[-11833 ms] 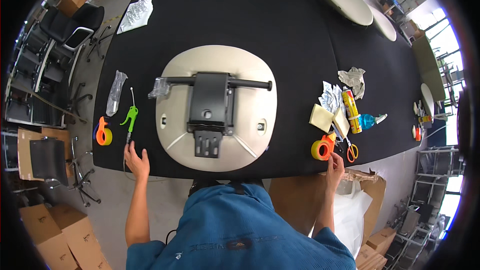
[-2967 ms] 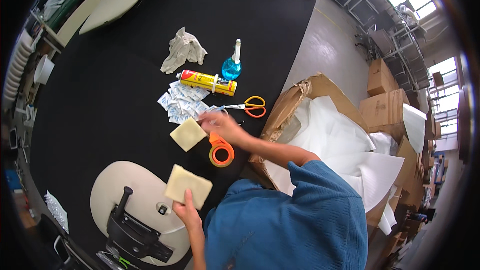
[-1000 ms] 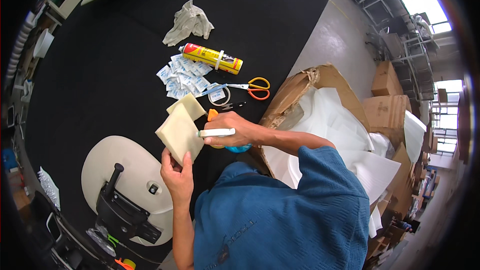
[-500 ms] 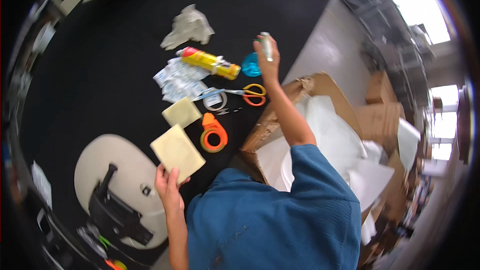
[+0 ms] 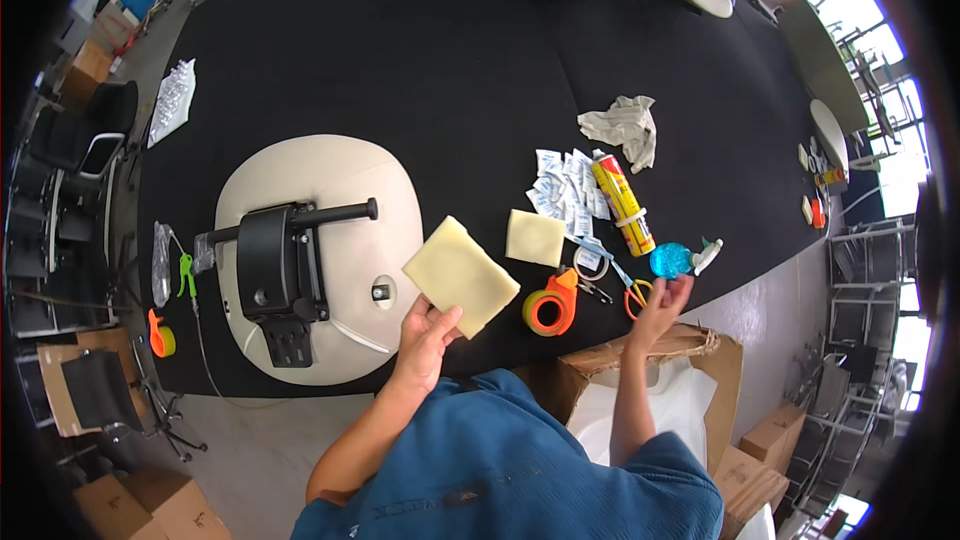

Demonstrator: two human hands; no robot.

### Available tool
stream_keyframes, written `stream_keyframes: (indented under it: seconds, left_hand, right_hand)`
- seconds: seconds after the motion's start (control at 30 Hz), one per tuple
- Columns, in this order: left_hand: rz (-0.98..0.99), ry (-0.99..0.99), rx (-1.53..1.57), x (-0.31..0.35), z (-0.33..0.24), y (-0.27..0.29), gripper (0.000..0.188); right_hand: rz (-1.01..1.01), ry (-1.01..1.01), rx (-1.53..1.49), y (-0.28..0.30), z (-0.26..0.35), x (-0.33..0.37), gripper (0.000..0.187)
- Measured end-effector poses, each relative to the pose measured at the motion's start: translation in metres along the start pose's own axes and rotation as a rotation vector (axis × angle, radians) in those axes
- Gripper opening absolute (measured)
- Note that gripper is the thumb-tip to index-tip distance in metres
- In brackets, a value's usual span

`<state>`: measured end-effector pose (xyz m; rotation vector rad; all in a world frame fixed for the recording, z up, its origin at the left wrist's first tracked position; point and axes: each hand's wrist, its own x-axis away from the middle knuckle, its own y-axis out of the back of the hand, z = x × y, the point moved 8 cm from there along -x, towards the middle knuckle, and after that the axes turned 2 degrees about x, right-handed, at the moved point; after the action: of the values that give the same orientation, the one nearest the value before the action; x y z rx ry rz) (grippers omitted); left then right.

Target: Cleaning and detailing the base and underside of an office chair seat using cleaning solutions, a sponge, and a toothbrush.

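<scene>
Left hand (image 5: pixel 425 338) grips the sponge (image 5: pixel 460 275) by its near edge, apparently keeping its face exposed, right of the seat (image 5: pixel 345 172). Right hand (image 5: pixel 660 308), loose and apparently empty, is beside the bottle (image 5: pixel 670 260); contact unclear.

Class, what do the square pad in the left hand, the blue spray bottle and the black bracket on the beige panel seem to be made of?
Square pad: probably foam or sponge, matte, with a dull, slightly uneven face.
Spray bottle: likely glossy, clear plastic; its blue body looks translucent.
Black bracket: perhaps painted metal, low sheen, judging by its slotted plate.
</scene>
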<state>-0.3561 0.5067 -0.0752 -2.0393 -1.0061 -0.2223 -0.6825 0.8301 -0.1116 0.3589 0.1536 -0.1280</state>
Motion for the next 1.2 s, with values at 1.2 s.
stream_keyframes:
  seconds: [1.2]
  left_hand:
    - [-0.042,-0.714,-1.647,-0.03,-0.262,0.183,0.082]
  right_hand:
    - [1.496,0.928,0.979,-0.58,0.219,0.218,0.059]
